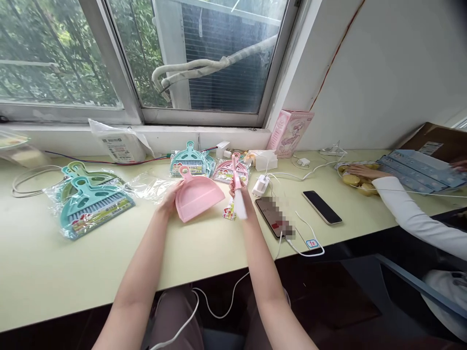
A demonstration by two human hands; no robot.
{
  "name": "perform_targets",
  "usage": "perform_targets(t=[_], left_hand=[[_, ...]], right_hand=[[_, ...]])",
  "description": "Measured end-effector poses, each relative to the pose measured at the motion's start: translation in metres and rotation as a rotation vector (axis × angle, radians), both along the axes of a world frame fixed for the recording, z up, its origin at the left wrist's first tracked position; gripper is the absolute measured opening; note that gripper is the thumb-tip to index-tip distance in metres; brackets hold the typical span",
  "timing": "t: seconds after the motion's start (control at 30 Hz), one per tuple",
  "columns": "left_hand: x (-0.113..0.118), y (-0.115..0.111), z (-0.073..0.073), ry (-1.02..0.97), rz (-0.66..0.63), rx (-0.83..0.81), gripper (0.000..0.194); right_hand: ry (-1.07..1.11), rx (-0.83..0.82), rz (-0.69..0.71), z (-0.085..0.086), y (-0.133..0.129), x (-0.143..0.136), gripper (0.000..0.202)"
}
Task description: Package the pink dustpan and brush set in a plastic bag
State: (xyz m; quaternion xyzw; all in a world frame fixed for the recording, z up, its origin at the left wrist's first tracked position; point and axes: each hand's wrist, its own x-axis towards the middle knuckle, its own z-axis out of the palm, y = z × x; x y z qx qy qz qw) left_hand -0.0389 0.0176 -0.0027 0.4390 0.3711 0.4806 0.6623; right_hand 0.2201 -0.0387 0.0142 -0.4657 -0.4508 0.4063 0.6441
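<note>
Careful, left hand (170, 197) clasping the pink dustpan (197, 197), right hand (245, 191) gripping the brush (240, 206): one careless rightward swing could knock the cabled phone (266, 214).

The dustpan (200, 197) was plain pink, the brush (238, 192) pink with whitish bristles (240, 208). The tabletop (204, 262) was pale yellow-green, the wrapped set at left (97, 195) teal, the far box (290, 133) pink with a printed figure, the sleeve at right (412, 211) plain white.
</note>
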Motion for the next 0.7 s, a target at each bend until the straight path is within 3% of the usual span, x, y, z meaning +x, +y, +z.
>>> perform_targets(t=[0.13, 0.47, 0.6, 0.7], left_hand=[[0.009, -0.008, 0.002, 0.043, -0.179, 0.017, 0.049], [0.009, -0.015, 0.003, 0.154, -0.357, 0.045, 0.074], [0.012, -0.017, 0.004, 0.164, -0.351, 0.067, 0.07], [0.014, -0.017, 0.003, 0.185, -0.33, 0.079, 0.067]], right_hand=[[-0.094, 0.015, 0.08, -0.002, 0.0, -0.024, 0.034], [-0.823, 0.064, -0.167, -0.014, -0.013, -0.059, 0.022], [-1.031, 0.051, -0.267, -0.011, -0.018, -0.062, 0.025], [-1.017, 0.007, -0.346, -0.011, -0.014, -0.058, 0.034]])
